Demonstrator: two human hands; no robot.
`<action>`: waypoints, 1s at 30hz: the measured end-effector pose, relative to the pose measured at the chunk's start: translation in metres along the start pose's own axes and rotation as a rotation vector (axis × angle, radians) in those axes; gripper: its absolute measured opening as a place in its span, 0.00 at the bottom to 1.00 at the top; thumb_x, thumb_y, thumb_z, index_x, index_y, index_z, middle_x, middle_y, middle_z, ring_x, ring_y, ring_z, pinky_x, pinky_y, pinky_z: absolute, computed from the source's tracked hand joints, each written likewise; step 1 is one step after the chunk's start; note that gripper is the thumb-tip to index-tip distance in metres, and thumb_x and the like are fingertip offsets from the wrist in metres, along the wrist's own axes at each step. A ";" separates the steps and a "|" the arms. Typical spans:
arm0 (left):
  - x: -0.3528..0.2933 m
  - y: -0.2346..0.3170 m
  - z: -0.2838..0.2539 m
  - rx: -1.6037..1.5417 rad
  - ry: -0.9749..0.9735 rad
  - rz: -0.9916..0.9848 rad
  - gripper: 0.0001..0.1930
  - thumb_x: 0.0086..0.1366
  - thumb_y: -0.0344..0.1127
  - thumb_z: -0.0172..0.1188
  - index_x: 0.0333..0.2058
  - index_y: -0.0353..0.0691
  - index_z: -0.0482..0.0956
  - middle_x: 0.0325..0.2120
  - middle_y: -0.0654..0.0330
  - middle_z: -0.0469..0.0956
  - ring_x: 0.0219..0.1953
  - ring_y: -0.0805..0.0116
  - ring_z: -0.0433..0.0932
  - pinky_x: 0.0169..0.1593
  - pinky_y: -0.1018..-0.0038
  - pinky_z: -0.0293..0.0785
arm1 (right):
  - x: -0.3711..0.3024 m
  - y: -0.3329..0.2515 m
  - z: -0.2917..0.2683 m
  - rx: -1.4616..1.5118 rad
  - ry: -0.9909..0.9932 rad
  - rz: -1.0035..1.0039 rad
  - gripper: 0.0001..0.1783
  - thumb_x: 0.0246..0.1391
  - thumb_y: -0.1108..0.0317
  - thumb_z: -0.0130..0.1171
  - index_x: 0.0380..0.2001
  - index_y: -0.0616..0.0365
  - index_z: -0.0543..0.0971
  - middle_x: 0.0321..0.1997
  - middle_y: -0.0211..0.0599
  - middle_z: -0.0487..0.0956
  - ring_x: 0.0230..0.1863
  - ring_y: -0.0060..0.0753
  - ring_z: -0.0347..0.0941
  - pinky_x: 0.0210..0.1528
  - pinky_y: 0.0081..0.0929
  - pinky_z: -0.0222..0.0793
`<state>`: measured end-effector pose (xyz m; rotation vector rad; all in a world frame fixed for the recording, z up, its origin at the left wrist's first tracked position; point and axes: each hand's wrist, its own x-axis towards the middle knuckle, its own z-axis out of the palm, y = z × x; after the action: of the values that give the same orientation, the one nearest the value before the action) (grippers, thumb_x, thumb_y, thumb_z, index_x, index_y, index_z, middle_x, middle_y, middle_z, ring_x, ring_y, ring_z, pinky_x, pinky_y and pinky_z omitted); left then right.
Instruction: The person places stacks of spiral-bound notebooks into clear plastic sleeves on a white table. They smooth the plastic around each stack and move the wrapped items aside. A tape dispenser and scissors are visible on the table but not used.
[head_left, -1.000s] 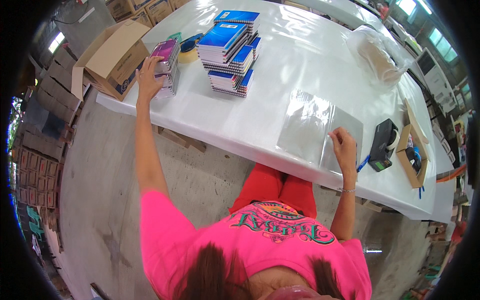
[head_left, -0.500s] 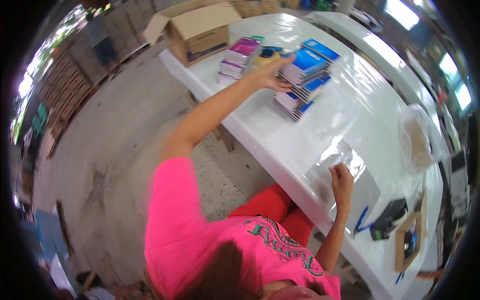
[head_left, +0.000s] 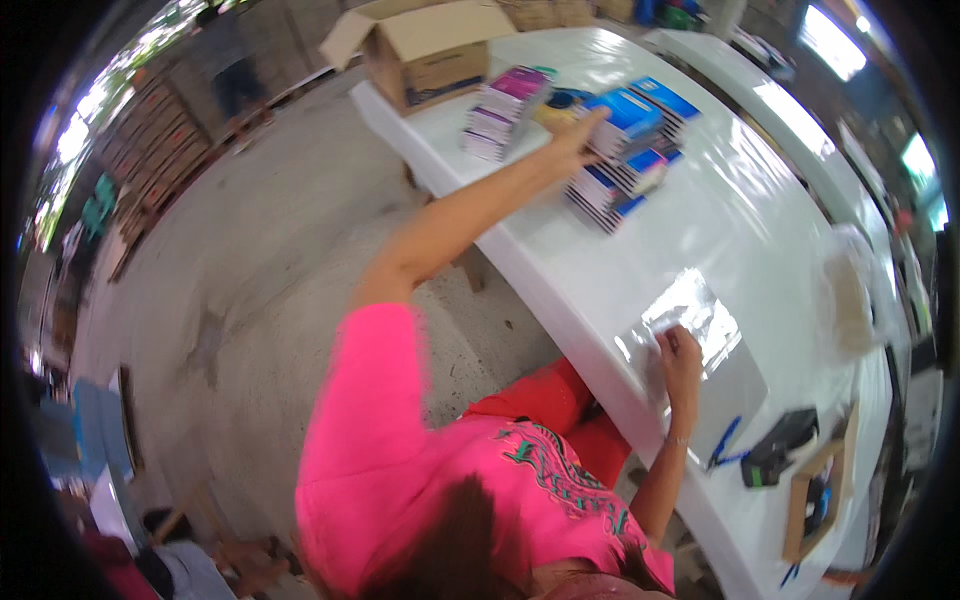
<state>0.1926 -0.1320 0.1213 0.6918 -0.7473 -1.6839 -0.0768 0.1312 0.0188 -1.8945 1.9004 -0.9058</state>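
Note:
My left arm stretches to the far part of the white-covered table (head_left: 560,270). There my left hand (head_left: 580,142) grips the near side of a pile of blue-covered booklets (head_left: 628,118), thumb by the top cover and fingers lower down. More blue booklets (head_left: 600,198) lie stacked below and beside it. Close to my body, my right hand (head_left: 682,358) is closed, its fingertips pinching what looks like a clear plastic bag (head_left: 690,300). This shiny bag lies on a grey flat sheet (head_left: 730,395). Blur hides the exact finger contact of both hands.
Purple-covered booklets (head_left: 505,110) stand left of the blue ones, before an open cardboard box (head_left: 430,70). Near the right side are a blue pen (head_left: 725,440), a black case (head_left: 780,448), a small open carton (head_left: 815,495) and a plastic-wrapped bundle (head_left: 850,295). A person (head_left: 232,65) stands far left.
The whole view has shifted a little, moving the table rightward and up in the picture. My left hand stays on the blue booklets, and my right hand stays at the plastic.

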 end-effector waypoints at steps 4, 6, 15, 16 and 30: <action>-0.012 0.012 -0.007 0.134 0.239 0.093 0.37 0.51 0.45 0.74 0.57 0.43 0.67 0.58 0.48 0.63 0.57 0.46 0.66 0.57 0.54 0.73 | 0.018 -0.013 0.016 0.089 0.037 -0.130 0.12 0.55 0.65 0.60 0.29 0.64 0.75 0.29 0.48 0.77 0.31 0.51 0.74 0.35 0.39 0.67; -0.016 0.012 -0.002 0.169 0.197 0.107 0.37 0.52 0.46 0.74 0.57 0.41 0.66 0.58 0.48 0.62 0.57 0.47 0.66 0.57 0.54 0.72 | 0.024 -0.028 0.013 0.106 0.035 -0.135 0.11 0.55 0.65 0.61 0.29 0.64 0.75 0.29 0.48 0.78 0.30 0.50 0.74 0.34 0.38 0.68; -0.062 0.000 0.030 0.283 0.049 0.352 0.33 0.55 0.50 0.70 0.54 0.44 0.67 0.46 0.58 0.73 0.50 0.64 0.73 0.54 0.60 0.70 | 0.056 -0.057 0.008 0.679 0.165 -0.041 0.17 0.61 0.58 0.58 0.44 0.61 0.79 0.39 0.38 0.81 0.41 0.28 0.76 0.45 0.28 0.71; -0.076 -0.006 0.037 0.290 0.004 0.371 0.32 0.56 0.50 0.69 0.54 0.45 0.67 0.45 0.60 0.74 0.49 0.66 0.74 0.54 0.62 0.70 | 0.059 -0.067 0.002 0.860 0.128 -0.020 0.22 0.62 0.55 0.57 0.51 0.61 0.74 0.46 0.42 0.78 0.46 0.30 0.74 0.50 0.29 0.70; -0.172 -0.200 0.097 0.275 -0.685 -0.038 0.41 0.56 0.32 0.69 0.63 0.41 0.51 0.55 0.52 0.64 0.56 0.63 0.68 0.58 0.67 0.69 | -0.045 0.003 -0.089 1.225 0.257 0.209 0.43 0.48 0.71 0.65 0.65 0.65 0.56 0.62 0.43 0.67 0.63 0.36 0.63 0.65 0.34 0.59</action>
<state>0.0347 0.0854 0.0389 0.2959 -1.4726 -1.8843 -0.1306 0.1941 0.0743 -0.8425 1.0765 -1.7236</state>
